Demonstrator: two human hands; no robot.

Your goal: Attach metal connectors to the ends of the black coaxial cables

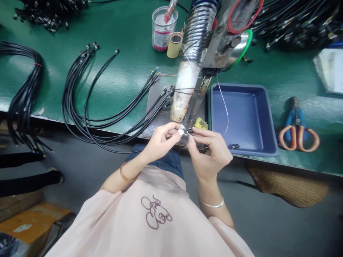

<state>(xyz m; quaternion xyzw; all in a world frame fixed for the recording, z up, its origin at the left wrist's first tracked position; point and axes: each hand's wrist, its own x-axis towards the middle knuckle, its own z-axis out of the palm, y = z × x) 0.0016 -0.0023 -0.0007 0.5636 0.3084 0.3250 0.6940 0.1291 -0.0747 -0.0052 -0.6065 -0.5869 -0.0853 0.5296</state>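
My left hand (pixel 162 140) and my right hand (pixel 208 149) meet at the bench's front edge, both pinched together on a small connector end (pixel 184 132) with fine wires. The piece sits just under the tip of a soldering iron (pixel 197 101) fixed to a stand. A taped fume duct (pixel 187 85) hangs right beside the iron. A thin solder wire (pixel 224 107) curves down from the stand. A yellow sponge (pixel 200 123) lies just behind my right fingers. Several black cables (pixel 112 121) fan out to the left, their stripped ends resting on a grey plate (pixel 158 107).
A blue tray (pixel 242 117) sits to the right, holding one small dark part (pixel 234 146). Orange-handled scissors and blue pliers (pixel 297 132) lie further right. A clear jar (pixel 163 28) and tape roll (pixel 174 44) stand behind. Cable bundles (pixel 24 96) hang off the left edge.
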